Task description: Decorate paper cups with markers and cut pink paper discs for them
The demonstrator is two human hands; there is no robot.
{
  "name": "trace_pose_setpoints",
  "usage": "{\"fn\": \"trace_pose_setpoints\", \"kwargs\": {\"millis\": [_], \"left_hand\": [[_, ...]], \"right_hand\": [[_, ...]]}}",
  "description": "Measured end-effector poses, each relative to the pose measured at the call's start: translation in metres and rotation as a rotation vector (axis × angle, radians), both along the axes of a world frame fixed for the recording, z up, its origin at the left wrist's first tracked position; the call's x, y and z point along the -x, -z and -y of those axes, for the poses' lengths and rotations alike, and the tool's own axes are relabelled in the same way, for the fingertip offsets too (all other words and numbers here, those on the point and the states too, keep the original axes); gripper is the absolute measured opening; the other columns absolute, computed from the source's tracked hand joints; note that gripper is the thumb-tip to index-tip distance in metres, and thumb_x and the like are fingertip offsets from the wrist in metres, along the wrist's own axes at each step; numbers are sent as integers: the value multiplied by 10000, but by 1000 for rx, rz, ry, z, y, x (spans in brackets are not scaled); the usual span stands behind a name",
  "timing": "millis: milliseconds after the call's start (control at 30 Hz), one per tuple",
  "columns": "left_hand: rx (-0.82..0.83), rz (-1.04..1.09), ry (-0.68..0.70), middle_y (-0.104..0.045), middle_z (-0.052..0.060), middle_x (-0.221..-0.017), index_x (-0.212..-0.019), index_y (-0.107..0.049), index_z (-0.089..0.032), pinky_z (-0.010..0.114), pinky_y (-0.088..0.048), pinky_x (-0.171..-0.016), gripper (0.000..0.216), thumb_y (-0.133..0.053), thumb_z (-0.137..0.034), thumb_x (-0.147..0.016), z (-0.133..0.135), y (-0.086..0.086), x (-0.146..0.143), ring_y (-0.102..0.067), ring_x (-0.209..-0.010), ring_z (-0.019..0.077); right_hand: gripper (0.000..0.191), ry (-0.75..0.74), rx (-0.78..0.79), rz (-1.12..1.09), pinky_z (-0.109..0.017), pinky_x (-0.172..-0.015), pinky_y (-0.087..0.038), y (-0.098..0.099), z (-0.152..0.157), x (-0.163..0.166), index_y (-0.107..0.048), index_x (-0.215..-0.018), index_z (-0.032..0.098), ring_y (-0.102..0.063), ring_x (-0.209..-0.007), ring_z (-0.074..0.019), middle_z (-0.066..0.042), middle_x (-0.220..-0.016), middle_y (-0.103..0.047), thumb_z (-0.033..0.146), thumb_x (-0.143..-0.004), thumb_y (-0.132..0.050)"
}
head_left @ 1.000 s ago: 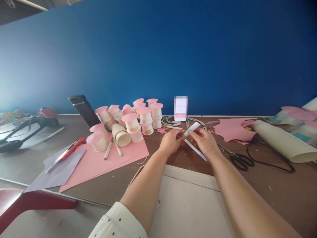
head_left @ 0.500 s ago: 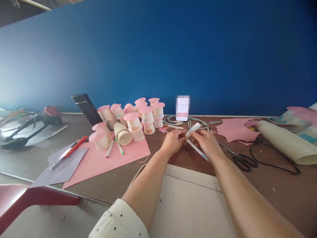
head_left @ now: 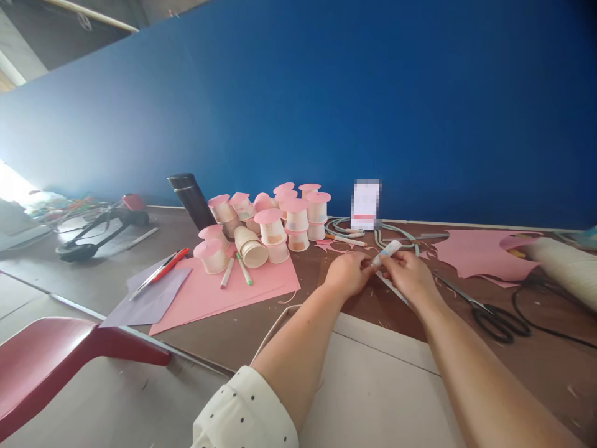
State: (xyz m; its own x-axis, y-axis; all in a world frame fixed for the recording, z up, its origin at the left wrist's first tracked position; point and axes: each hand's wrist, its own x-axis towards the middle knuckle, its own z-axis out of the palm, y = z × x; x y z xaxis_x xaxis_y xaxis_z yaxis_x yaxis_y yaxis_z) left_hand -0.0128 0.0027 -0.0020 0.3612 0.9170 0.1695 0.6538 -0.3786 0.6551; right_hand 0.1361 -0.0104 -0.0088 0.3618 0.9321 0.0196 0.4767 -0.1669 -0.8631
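Over the brown table, both hands meet around a small white tube (head_left: 388, 251) with pale blue print, which looks like a glue tube. My right hand (head_left: 413, 277) pinches it near its middle, with the upper end sticking out. The fingers of my left hand (head_left: 349, 274) are closed at its lower left end and partly hide it. Beneath the hands lies a white-and-blue pen-like stick (head_left: 393, 289), partly covered by my right hand. Black-handled scissors (head_left: 499, 320) rest to the right of that hand.
Paper cups (head_left: 271, 230) topped with pink discs stand at left, by pink sheets (head_left: 233, 298), markers (head_left: 245, 270) and a red cutter (head_left: 163, 269). A black bottle (head_left: 191, 202), phone (head_left: 366, 205), cut pink paper (head_left: 480, 255) and cup stack (head_left: 564, 267) are farther out.
The view has swung left, so everything appears farther right. The tube is still between both hands, tilted flatter than before, and my right hand covers more of the stick below.
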Motion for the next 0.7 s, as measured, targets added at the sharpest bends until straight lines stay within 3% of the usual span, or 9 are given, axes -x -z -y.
{"fn": "trace_pose_setpoints", "kwargs": {"millis": [100, 200, 267, 367, 467, 567, 633, 700], "left_hand": [[-17, 21, -64, -708, 84, -1084, -1134, -666, -203, 344, -493, -859, 377, -556, -440, -862, -1, 2, 0, -645, -971, 245], [-64, 47, -128, -691, 91, -1133, -1138, -663, -198, 342, -495, -863, 342, -532, -381, -881, -1, 2, 2, -638, -996, 239], [-97, 55, -160, -691, 87, -1114, -1091, -675, -202, 336, -501, -832, 287, -518, -323, -883, 0, 1, 3, -640, -961, 228], [-150, 70, -187, -690, 83, -1086, -1034, -686, -205, 340, -499, -806, 245, -503, -261, -879, 4, -4, 6, -634, -926, 223], [-184, 184, -249, -697, 64, -1014, -966, -697, -210, 327, -481, -826, 211, -508, -223, -873, 12, -11, 15, -617, -901, 197], [-117, 576, -450, -679, 19, -858, -907, -689, -214, 258, -471, -742, 139, -568, -217, -839, 20, -20, 38, -576, -751, 124], [32, 1075, -621, -606, -10, -713, -869, -644, -180, 194, -403, -538, 84, -573, -199, -828, 21, -25, 61, -478, -550, 71], [197, 1599, -768, -493, -47, -614, -750, -552, -154, 153, -299, -437, 63, -567, -115, -798, 19, -29, 87, -390, -454, 32]], "right_hand": [[296, 51, 19, 56, -309, -543, -427, 6, -4, -9, -705, -846, 190, -649, -553, -216, -58, -610, -688, 447, -771, -578], [327, 93, -5, 39, -323, -537, -416, 14, -9, -17, -711, -858, 188, -661, -568, -239, -66, -574, -676, 463, -775, -554], [363, 115, 6, 22, -330, -556, -424, 16, -11, -19, -704, -960, 176, -677, -614, -250, -73, -619, -696, 448, -766, -561], [561, 146, 25, 63, -349, -603, -432, 15, -10, -17, -601, -1220, 112, -692, -721, -281, -96, -659, -709, 414, -747, -586], [613, 115, -2, 159, -367, -649, -428, 15, -9, -14, -540, -1299, 104, -687, -818, -305, -105, -712, -718, 385, -756, -571], [596, 80, 4, 197, -373, -690, -439, 18, -10, -13, -542, -1300, 121, -679, -834, -296, -105, -784, -728, 384, -765, -568], [591, 64, 8, 196, -370, -715, -448, 20, -12, -12, -549, -1295, 121, -676, -821, -280, -104, -804, -729, 387, -768, -574], [544, 40, 5, 184, -371, -731, -453, 20, -13, -10, -588, -1251, 134, -674, -802, -269, -100, -812, -730, 384, -768, -572]]}}
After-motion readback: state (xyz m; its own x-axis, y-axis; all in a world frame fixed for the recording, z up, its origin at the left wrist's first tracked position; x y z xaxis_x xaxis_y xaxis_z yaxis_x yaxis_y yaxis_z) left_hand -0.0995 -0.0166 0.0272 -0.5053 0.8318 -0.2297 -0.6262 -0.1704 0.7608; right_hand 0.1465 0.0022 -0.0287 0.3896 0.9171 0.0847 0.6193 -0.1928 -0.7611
